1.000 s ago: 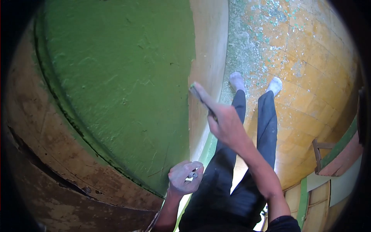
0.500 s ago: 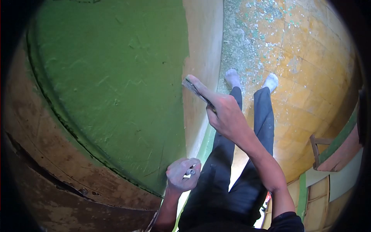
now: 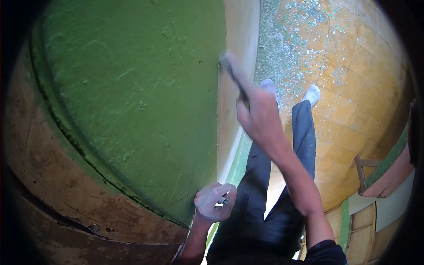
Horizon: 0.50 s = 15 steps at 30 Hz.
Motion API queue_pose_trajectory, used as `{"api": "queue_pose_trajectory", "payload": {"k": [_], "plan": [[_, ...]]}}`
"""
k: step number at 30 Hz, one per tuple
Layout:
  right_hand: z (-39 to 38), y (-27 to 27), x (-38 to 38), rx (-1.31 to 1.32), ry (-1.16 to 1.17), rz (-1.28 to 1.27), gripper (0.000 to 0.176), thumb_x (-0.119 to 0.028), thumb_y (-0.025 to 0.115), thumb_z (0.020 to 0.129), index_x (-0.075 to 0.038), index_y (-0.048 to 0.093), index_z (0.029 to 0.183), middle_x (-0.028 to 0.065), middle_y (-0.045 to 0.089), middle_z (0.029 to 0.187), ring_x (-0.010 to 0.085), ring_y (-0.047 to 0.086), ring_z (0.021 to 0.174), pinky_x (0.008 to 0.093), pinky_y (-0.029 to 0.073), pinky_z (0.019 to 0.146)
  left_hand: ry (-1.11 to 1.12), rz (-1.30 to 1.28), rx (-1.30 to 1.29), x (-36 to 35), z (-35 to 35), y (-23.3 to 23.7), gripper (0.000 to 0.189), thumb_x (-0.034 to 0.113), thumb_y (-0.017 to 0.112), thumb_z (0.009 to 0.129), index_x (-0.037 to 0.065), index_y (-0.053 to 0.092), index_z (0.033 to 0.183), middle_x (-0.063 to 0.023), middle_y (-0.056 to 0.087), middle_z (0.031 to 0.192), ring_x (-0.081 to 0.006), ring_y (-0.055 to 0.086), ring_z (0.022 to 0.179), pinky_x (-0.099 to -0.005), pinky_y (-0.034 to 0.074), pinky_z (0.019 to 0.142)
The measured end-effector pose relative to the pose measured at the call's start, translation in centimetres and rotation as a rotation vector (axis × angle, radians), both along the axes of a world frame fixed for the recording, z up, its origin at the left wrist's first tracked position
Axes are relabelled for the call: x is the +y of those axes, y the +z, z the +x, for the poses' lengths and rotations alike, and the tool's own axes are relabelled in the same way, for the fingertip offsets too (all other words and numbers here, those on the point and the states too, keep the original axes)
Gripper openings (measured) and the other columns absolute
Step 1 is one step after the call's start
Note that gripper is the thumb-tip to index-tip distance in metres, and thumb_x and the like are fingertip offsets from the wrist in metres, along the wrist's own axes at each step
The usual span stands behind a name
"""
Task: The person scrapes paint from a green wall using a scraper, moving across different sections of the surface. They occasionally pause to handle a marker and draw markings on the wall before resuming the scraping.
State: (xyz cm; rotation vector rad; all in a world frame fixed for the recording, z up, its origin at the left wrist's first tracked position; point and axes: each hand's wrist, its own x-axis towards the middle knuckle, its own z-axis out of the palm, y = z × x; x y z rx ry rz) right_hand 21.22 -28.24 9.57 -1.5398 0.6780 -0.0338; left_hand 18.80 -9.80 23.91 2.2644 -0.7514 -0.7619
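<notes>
My right hand point(image 3: 263, 117) is closed around a flat scraper point(image 3: 234, 75), blurred by motion, with the index finger stretched along it. The scraper's tip is right at the edge between the green-painted wall point(image 3: 141, 92) and the bare, pale strip point(image 3: 223, 115) low on that wall. My left hand point(image 3: 211, 202), coated in white dust, is curled around a small greyish tube-like piece point(image 3: 224, 201), of which just one end shows. That hand is close beside the green paint, near my thigh.
Paint flakes point(image 3: 304, 39) and pale dust litter the yellow tiled floor point(image 3: 344, 132) along the wall. My legs point(image 3: 304, 128) and socked feet are below my hands. A brown wooden board point(image 3: 75, 190) borders the green area, and a wooden frame piece point(image 3: 369, 172) is at right.
My right hand and the scraper have moved up along the edge of the green paint, away from me. My left hand has shifted slightly right, still curled around its piece.
</notes>
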Motion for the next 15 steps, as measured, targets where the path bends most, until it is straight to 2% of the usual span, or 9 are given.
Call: {"api": "queue_pose_trajectory", "payload": {"k": [3, 7, 10, 12, 15], "plan": [[0.0, -0.2, 0.2, -0.044, -0.020, -0.023, 0.083, 0.010, 0.047, 0.072, -0.011, 0.043, 0.153, 0.0217, 0.066, 0.125, 0.0370, 0.065, 0.075, 0.0550, 0.035, 0.100, -0.023, 0.002, 0.000, -0.4, 0.3, 0.1, 0.008, -0.001, 0.072, 0.087, 0.001, 0.064, 0.090, -0.0063, 0.061, 0.062, -0.0131, 0.050, 0.046, -0.0257, 0.037, 0.044], [-1.3, 0.2, 0.5, -0.064, 0.040, -0.050, 0.081, 0.009, 0.046, 0.072, -0.009, 0.044, 0.152, 0.0189, 0.062, 0.134, 0.0373, 0.063, 0.078, 0.0491, 0.039, 0.096, 0.013, -0.006, -0.007, -0.5, 0.3, 0.1, 0.009, -0.001, 0.072, 0.087, 0.001, 0.064, 0.091, -0.0065, 0.061, 0.062, -0.0130, 0.051, 0.046, -0.0251, 0.037, 0.044], [0.8, -0.9, -2.4, -0.001, 0.033, 0.113, 0.081, 0.008, 0.047, 0.073, -0.012, 0.045, 0.152, 0.0223, 0.065, 0.125, 0.0359, 0.064, 0.076, 0.0438, 0.045, 0.092, 0.014, 0.012, -0.001, -0.6, 0.1, 0.1, 0.009, -0.002, 0.072, 0.086, 0.001, 0.065, 0.091, -0.0065, 0.061, 0.062, -0.0126, 0.052, 0.047, -0.0249, 0.037, 0.044], [1.0, -0.5, -3.7, 0.064, 0.131, 0.086, 0.081, 0.007, 0.047, 0.074, -0.015, 0.045, 0.152, 0.0247, 0.067, 0.116, 0.0354, 0.062, 0.071, 0.0415, 0.048, 0.086, 0.017, 0.026, -0.004, -1.0, 0.4, 0.1, 0.010, -0.002, 0.072, 0.085, 0.001, 0.065, 0.091, -0.0066, 0.061, 0.062, -0.0123, 0.052, 0.047, -0.0248, 0.038, 0.044], [-1.5, 0.2, -0.6, -0.039, 0.131, 0.031, 0.080, 0.007, 0.048, 0.075, -0.015, 0.046, 0.152, 0.0252, 0.067, 0.102, 0.0344, 0.054, 0.064, 0.0411, 0.047, 0.087, 0.023, 0.041, 0.021, -0.9, 0.5, 0.3, 0.011, -0.003, 0.073, 0.084, 0.000, 0.065, 0.091, -0.0070, 0.061, 0.062, -0.0123, 0.051, 0.047, -0.0249, 0.038, 0.044]]}}
